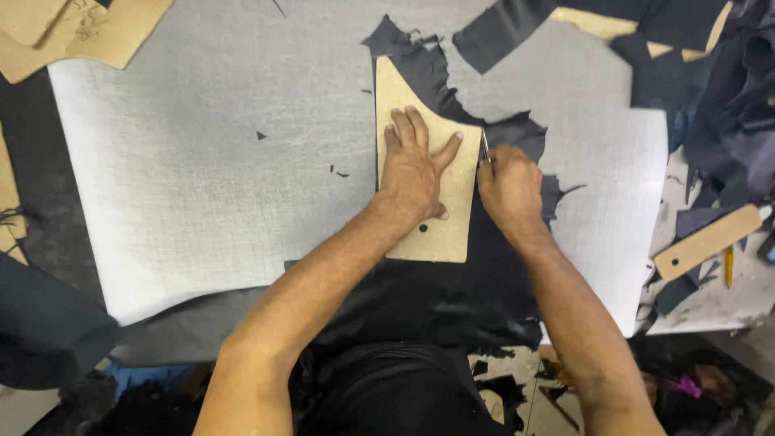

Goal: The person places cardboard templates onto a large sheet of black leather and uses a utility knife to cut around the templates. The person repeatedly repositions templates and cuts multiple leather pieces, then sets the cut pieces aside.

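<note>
My left hand [413, 165] lies flat, fingers spread, pressing a tan cardboard pattern [449, 230] onto a sheet of black leather [452, 295]. My right hand [508, 186] is closed around a small cutting knife [484, 147], whose blade sits at the pattern's right edge near its upper corner. The leather lies on a white cutting board [202, 161] and hangs over the near edge toward me. Its top edge is ragged above the pattern.
More black leather pieces [710, 89] are piled at the right and top right. A tan cardboard strip with a hole [706, 241] and a yellow pencil [728, 266] lie at the right. Other tan patterns [81, 28] sit at the top left.
</note>
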